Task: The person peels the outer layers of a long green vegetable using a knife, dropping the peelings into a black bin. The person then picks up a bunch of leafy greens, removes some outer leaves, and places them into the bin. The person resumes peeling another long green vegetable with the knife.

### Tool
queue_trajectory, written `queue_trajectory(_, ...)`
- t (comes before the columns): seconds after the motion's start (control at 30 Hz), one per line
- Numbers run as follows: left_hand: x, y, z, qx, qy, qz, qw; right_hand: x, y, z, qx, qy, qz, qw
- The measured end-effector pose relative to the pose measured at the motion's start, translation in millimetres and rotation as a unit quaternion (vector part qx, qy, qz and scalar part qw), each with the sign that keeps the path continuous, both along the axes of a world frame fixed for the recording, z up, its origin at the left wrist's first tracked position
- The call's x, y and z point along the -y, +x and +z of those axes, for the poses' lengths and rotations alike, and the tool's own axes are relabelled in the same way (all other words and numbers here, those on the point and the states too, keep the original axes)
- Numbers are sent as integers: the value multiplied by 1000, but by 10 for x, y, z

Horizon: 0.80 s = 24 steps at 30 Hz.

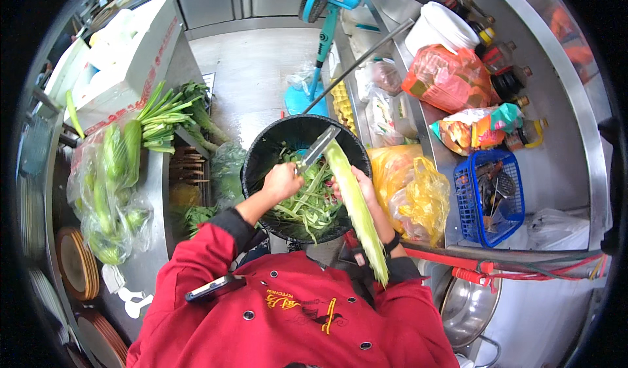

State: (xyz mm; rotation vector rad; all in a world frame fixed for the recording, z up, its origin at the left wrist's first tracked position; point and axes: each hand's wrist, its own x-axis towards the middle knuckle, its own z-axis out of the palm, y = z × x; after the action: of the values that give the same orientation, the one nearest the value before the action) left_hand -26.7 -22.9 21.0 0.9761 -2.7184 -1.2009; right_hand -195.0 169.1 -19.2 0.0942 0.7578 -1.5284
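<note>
In my left hand [283, 184] is a metal-bladed peeler [319, 148], its blade reaching up and right to the top end of a long, pale green celtuce stem [354, 191]. My right hand [362, 185] grips that stem around its middle. Its surface looks largely stripped of skin, and the lower end lies over my right forearm. Both hands are above a round black bin [255, 144] with a dark liner. Long green peelings and leaf scraps [309, 208] lie inside the bin, partly covered by my hands and the stem.
On the left steel counter sit bagged green vegetables [110, 186], cut green stalks [164, 118] and a white foam box [132, 68]. A turquoise fan [321, 49] stands beyond the bin. Shelving at right holds a yellow bag [424, 191], a blue basket [512, 206] and a red bag [449, 81].
</note>
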Motion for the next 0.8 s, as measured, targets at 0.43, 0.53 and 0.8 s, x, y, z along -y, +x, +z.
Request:
queue_trajectory(0.43,-56,39,-342,17,19,26,999,192,450,248,-86,39,15,995)
queue_trajectory(0.53,-267,129,-254,-7,20,21,1000,269,406,88,-92,13,14,996)
queue_trajectory(0.8,-471,328,44,-59,80,-53,994,589,148,-71,-166,109,-101,975)
